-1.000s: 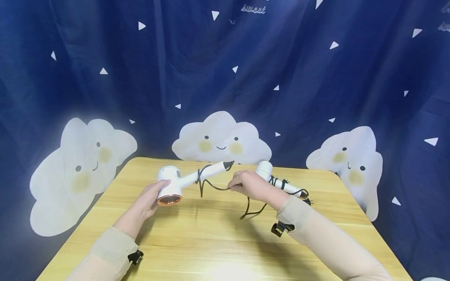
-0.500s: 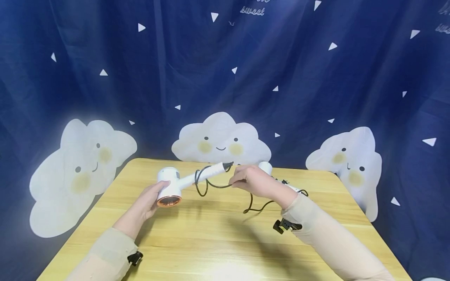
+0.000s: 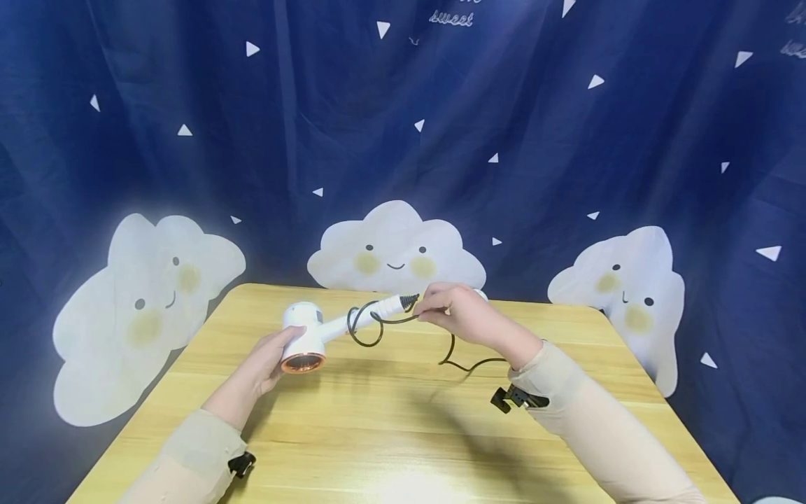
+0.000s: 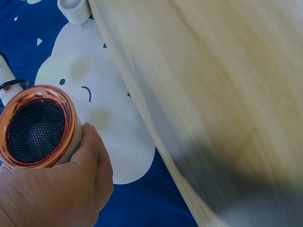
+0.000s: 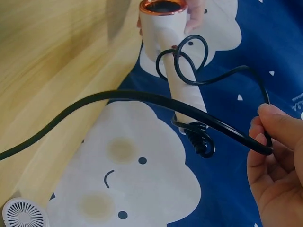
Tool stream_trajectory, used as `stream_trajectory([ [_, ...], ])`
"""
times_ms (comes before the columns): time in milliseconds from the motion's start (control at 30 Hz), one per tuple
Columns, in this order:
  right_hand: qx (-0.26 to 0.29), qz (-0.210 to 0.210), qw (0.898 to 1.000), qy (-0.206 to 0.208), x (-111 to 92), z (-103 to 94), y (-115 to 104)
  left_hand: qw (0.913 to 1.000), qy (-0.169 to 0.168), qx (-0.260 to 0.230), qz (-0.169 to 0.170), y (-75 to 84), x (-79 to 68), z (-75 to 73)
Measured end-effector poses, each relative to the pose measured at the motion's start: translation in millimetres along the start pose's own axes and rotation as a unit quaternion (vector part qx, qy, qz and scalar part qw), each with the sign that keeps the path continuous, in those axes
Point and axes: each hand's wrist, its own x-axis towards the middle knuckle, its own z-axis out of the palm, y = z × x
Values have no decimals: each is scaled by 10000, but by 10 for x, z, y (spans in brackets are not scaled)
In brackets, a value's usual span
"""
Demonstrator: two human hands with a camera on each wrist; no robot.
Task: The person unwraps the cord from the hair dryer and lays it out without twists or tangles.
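Observation:
My left hand (image 3: pixel 272 355) grips a white hair dryer (image 3: pixel 303 330) by its head, above the table. Its handle points right, and the copper-ringed grille (image 4: pixel 37 130) faces the left wrist camera. A black cord (image 5: pixel 161 100) loops loosely around the handle. My right hand (image 3: pixel 462 315) pinches that cord between thumb and fingers, just beyond the handle's end. From the pinch, the rest of the cord hangs and runs right. Behind my right hand lies a second white hair dryer (image 5: pixel 24 213), almost wholly hidden in the head view; its vented end shows in both wrist views.
The wooden table (image 3: pixel 378 434) spreads under both hands. At its far edge hangs a dark blue curtain (image 3: pixel 352 105) with white clouds and triangles. A small black device (image 3: pixel 519 399) is strapped at the right wrist, another (image 3: pixel 242 463) at the left.
My right hand has moved slightly right and up with the cord, covering more of the second hair dryer. The loop around the handle has grown wider. My left hand stays nearly still.

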Motion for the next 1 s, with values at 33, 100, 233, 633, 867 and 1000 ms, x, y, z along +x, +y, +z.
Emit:
stream_trajectory([
  [33,24,13,10000,43,1,-5,-4,10000,-9,1,-2,0,-2,-1],
  [100,75,36,9999,150,-1,-14,-13,10000,-23,16,3,1,-7,-1],
  [233,166,4,9990,410,-2,-40,-31,10000,-39,55,3,-1,-16,2],
  [633,245,-233,9914,1265,39,-59,-34,9999,-29,143,-45,-7,-12,12],
  [867,-49,-404,9778,2053,137,-56,21,9998,-34,206,-39,-13,-10,14],
  [1000,-183,-285,9691,2442,194,-54,37,9997,-119,217,45,-17,-23,14],
])
